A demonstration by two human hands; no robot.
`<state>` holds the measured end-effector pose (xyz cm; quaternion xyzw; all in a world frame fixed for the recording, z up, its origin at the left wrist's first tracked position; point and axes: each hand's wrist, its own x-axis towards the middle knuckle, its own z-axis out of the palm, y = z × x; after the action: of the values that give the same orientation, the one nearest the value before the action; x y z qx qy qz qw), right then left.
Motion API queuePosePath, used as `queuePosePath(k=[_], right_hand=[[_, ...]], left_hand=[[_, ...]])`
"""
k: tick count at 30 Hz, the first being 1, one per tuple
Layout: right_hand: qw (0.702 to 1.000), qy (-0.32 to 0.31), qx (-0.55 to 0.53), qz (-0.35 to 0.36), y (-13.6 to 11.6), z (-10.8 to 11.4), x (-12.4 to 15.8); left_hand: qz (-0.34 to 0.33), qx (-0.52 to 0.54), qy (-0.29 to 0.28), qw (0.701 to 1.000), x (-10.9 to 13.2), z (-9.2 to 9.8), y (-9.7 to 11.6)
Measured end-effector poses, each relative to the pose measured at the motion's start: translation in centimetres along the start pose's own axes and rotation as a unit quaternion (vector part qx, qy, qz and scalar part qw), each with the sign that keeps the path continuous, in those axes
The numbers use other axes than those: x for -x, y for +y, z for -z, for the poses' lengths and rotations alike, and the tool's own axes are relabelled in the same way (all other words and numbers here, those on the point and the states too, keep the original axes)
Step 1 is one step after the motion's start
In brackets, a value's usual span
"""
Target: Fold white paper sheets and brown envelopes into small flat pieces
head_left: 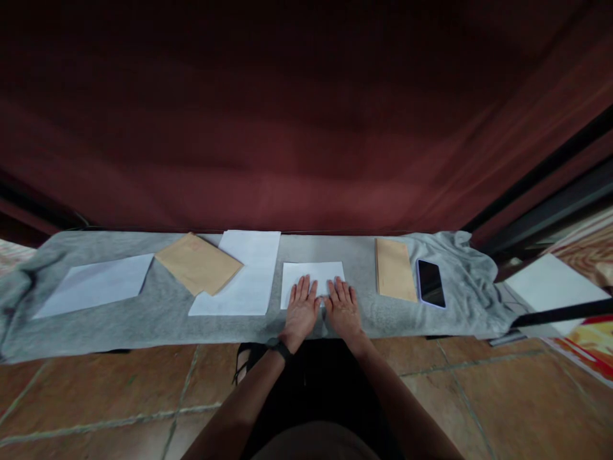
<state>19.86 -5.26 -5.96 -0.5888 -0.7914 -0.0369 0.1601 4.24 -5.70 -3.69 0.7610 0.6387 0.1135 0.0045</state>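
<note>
A white sheet of paper, smaller than the stack to its left and perhaps folded, lies on the grey cloth in front of me. My left hand rests flat on its left half, fingers stretched out. On its right half lies my right hand, palm down with the fingers spread a little. The two thumbs nearly meet near the paper's front edge. Both palms hide part of the sheet, so its lower edge shows only in pieces. A dark band circles my left wrist.
Leftward on the grey cloth are white sheets, a brown envelope overlapping them, and another white sheet. To the right lie several stacked brown envelopes and a phone. A dark red curtain hangs behind.
</note>
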Motion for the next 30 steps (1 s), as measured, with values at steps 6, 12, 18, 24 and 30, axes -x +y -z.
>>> queuePosePath(k=[6, 12, 18, 24, 30], right_hand=[[1.000, -0.009, -0.004, -0.005, 1.1, -0.2, -0.6], [0.999, 0.017, -0.009, -0.050, 2.1, -0.2, -1.8], [0.999, -0.004, -0.052, -0.013, -1.1, -1.0, -3.8], [0.997, -0.040, -0.059, 0.000, -1.9, -1.8, -5.6], [0.999, -0.017, -0.042, 0.004, 0.7, -1.9, -6.1]], left_hand=[[0.036, -0.018, -0.021, 0.999, -1.0, -0.8, -0.9], [0.074, -0.032, -0.007, 0.997, -1.6, -0.7, -1.8], [0.079, -0.033, -0.005, 0.996, -1.7, -0.9, -1.7], [0.100, -0.029, -0.003, 0.995, -2.5, -0.8, -1.6], [0.120, -0.001, 0.055, 0.991, -3.0, -1.9, -2.4]])
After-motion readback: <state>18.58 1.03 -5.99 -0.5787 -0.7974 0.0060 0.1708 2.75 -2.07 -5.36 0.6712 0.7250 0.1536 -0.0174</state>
